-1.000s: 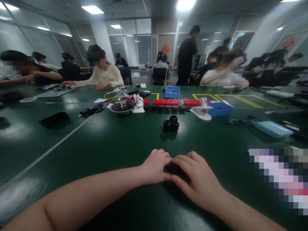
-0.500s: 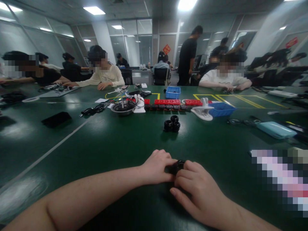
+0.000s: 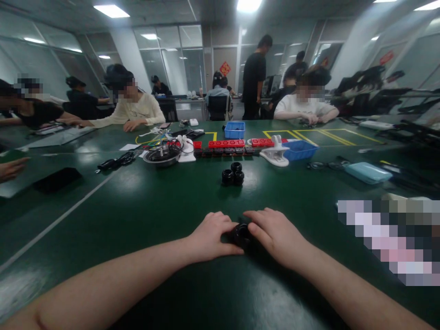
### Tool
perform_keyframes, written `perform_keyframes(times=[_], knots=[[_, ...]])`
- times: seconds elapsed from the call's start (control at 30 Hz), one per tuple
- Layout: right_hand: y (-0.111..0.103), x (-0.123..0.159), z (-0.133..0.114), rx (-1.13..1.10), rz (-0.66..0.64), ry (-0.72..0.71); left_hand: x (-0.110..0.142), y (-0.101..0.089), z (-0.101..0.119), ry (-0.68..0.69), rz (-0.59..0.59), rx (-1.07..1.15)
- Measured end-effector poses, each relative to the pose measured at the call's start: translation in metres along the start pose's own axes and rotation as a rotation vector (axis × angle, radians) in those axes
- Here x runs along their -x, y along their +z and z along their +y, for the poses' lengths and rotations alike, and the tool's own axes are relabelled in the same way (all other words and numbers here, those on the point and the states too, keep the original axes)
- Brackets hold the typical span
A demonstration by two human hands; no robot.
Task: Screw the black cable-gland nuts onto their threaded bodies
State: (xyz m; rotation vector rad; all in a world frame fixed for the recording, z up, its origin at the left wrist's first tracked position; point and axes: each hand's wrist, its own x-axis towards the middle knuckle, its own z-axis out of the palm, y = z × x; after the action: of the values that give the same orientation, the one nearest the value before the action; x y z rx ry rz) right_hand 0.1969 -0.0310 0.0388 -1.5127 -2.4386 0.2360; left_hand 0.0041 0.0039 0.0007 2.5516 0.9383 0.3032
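On a dark green counter (image 3: 172, 197), our two bare hands meet around a glossy black round piece (image 3: 242, 233) with a hollow centre, low in the middle of our view. Our left hand (image 3: 213, 236) curves about its left side in a C shape, the fingers at the far side and the thumb at the near side, gripping it. Our right hand (image 3: 278, 236) is at its right side, partly open with the fingers loosely bent and fingertips at the rim; we cannot tell how firmly they press.

Just ahead of our hands, well apart from them, three similar black pieces (image 3: 233, 175) sit in a tight cluster. Beyond these we find a row of red-topped strips (image 3: 226, 144), with a metal bowl (image 3: 161, 158) and a white stand (image 3: 186, 151) to the left and a white clamp-like stand (image 3: 277, 156) to the right. One blue bin (image 3: 234, 131) is behind the strips; another blue bin (image 3: 300, 150) is beside the white clamp-like stand. Farther right lies a pale blue case (image 3: 368, 173); on the left, a bundle of black cables (image 3: 117, 161). Across from us, a person in a cream top (image 3: 144, 107) and a person in a white top (image 3: 302, 107) sit at the far edge.
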Motion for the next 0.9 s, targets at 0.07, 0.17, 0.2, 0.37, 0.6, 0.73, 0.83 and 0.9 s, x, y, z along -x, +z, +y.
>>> perform_keyframes(times=[0.07,0.17,0.2,0.37,0.6,0.73,0.83,0.9], knots=[[0.001,-0.001,0.000,-0.022,0.023,0.020,0.000,-0.001,0.000,-0.001,0.001,0.000],[-0.002,0.001,-0.004,-0.051,0.057,0.042,0.000,-0.001,0.000,0.008,0.009,-0.003],[-0.003,0.002,-0.006,-0.061,0.070,0.040,0.000,0.000,0.000,0.011,0.013,-0.004],[-0.004,0.006,-0.016,-0.088,0.090,-0.010,0.000,0.000,0.001,0.023,0.017,-0.007],[0.001,0.008,-0.019,-0.065,0.051,-0.004,0.000,0.000,0.002,0.007,0.002,-0.021],[0.001,0.009,-0.019,-0.070,0.040,-0.006,0.000,0.001,0.000,0.026,0.015,-0.019],[0.001,0.009,-0.019,-0.074,0.023,-0.004,0.000,0.001,0.000,0.026,0.016,-0.022],[0.000,0.009,-0.018,-0.070,0.016,-0.002,0.000,0.001,0.001,0.025,0.020,-0.024]])
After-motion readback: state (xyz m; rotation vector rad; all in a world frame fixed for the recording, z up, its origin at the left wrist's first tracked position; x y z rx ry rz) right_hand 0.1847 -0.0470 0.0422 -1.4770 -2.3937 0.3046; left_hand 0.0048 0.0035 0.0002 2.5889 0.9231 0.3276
